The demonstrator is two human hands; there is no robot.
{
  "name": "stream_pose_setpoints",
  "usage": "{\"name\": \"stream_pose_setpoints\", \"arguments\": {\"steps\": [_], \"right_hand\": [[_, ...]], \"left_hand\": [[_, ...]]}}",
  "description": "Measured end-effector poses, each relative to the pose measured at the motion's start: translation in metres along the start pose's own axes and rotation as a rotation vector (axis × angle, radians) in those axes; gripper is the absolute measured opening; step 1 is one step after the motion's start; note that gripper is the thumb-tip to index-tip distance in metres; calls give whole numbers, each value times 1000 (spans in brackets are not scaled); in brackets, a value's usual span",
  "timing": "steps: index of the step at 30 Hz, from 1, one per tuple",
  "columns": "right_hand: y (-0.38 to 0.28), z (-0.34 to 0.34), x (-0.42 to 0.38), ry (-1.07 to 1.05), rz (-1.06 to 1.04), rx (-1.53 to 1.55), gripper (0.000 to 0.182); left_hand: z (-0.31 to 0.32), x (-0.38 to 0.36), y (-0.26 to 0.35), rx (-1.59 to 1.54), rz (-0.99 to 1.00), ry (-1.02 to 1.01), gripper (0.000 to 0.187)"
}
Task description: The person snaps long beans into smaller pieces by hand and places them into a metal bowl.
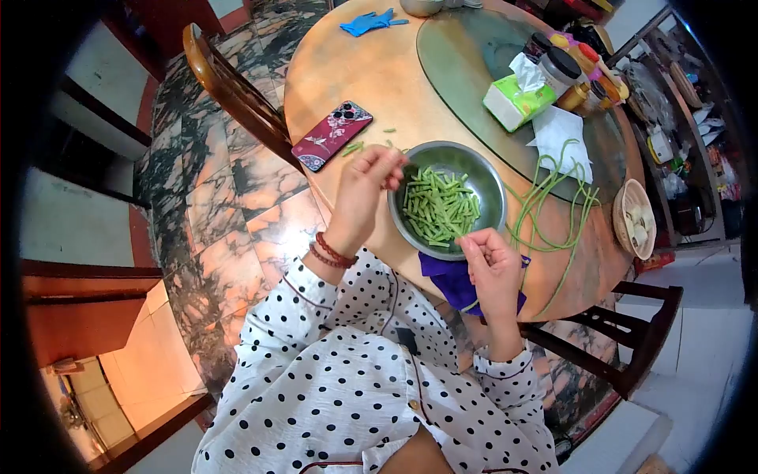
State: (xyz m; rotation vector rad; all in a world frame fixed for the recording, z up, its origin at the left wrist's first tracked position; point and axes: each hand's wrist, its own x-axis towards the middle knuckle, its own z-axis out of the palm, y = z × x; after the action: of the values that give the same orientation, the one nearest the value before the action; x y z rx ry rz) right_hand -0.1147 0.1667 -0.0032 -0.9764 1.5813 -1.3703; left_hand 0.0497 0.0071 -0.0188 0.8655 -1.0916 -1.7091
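Observation:
A metal bowl (pixel 493 178) at the table's near edge holds many short pieces of green bean (pixel 440 207). My left hand (pixel 369 183), with red bead bracelets at the wrist, is at the bowl's left rim. Its fingers are pinched together, and what they hold, if anything, is too small to make out. At the bowl's lower right rim is my right hand (pixel 491 265), thumb against curled fingers; any thing between them is hidden. Long uncut yardlong beans (pixel 539 213) lie loose right of the bowl. A purple cloth (pixel 454 283) shows below the bowl, partly behind my right hand.
A patterned phone (pixel 332 136) and a few bean bits (pixel 353 148) lie left of the bowl. On the glass turntable (pixel 450 75) stand a tissue box (pixel 517 103) and several jars (pixel 560 69). A blue glove (pixel 371 22), a basket (pixel 634 220) and wooden chairs (pixel 229 99) are around.

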Motion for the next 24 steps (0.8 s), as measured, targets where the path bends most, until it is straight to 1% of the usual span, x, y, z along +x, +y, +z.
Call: {"name": "stream_pose_setpoints", "arguments": {"steps": [1, 3, 6, 9, 10, 13, 16, 19, 20, 23, 24], "right_hand": [[1, 0, 1, 11, 7, -4, 8], [4, 0, 2, 39, 29, -13, 7], [14, -5, 12, 80, -116, -23, 5], [19, -12, 20, 127, -200, -180, 6], [18, -13, 21, 143, -244, -212, 6], [13, -16, 24, 188, -344, -312, 7], [6, -18, 24, 202, -386, -400, 8], [-1, -20, 25, 195, -417, -447, 9], [-1, -21, 26, 194, -431, -462, 9], [-6, -23, 27, 198, -432, -478, 9], [-7, -24, 26, 202, -425, -479, 9]], "left_hand": [[-5, 7, 0, 35, 72, 39, 21], [-16, 18, 3, 254, 141, 7, 21], [-27, 39, 1, 574, 99, 28, 18], [-41, 58, -19, 810, 248, -18, 14], [-41, 58, -20, 929, 365, 9, 14], [-36, 56, -14, 978, 420, -9, 16], [-15, 39, 6, 1044, 451, -183, 20], [11, 20, 11, 1058, 439, -364, 26], [19, 12, 15, 1069, 498, -433, 27], [24, 2, 7, 1089, 533, -513, 28], [24, 4, 4, 1051, 539, -537, 30]]}}
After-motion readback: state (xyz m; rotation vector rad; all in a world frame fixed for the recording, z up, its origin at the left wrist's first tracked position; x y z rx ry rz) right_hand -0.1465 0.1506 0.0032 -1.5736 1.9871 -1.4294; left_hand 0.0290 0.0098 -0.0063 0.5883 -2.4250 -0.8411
